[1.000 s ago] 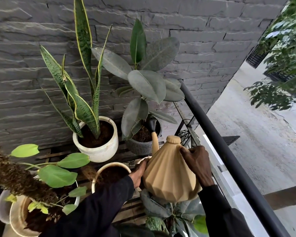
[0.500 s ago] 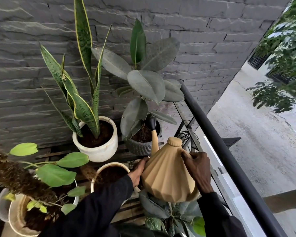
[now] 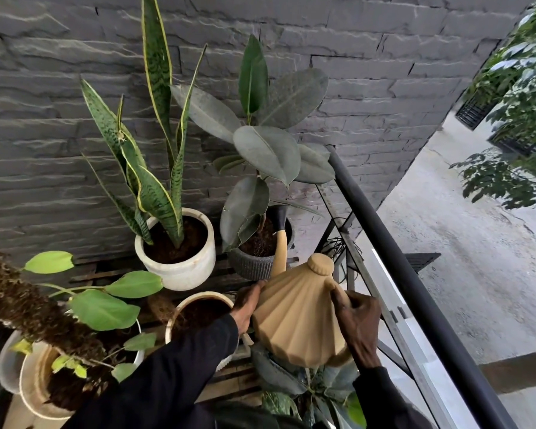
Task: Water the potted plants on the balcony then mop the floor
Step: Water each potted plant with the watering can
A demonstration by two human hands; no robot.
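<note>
Here, my right hand grips the handle of the tan watering can and my left hand presses flat-fingered against its side, the can tilted just beside the gray ribbed pot, its spout over that pot's soil.

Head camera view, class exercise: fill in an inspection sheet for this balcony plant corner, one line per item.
Surface: slatted wooden stand carries the pots.
Job's things: watering can tilted, its nozzle over the soil of the dark ribbed pot; white pot and beige pot nearby; no mop seen.
Clutter: nothing seen.
Grippers: left hand flat against the can's side; right hand grips its rear.
Cables: thin dark strands by the black railing; cannot tell whether they are wires.
Surroundings: grey stone wall behind, street below on the right.
</note>
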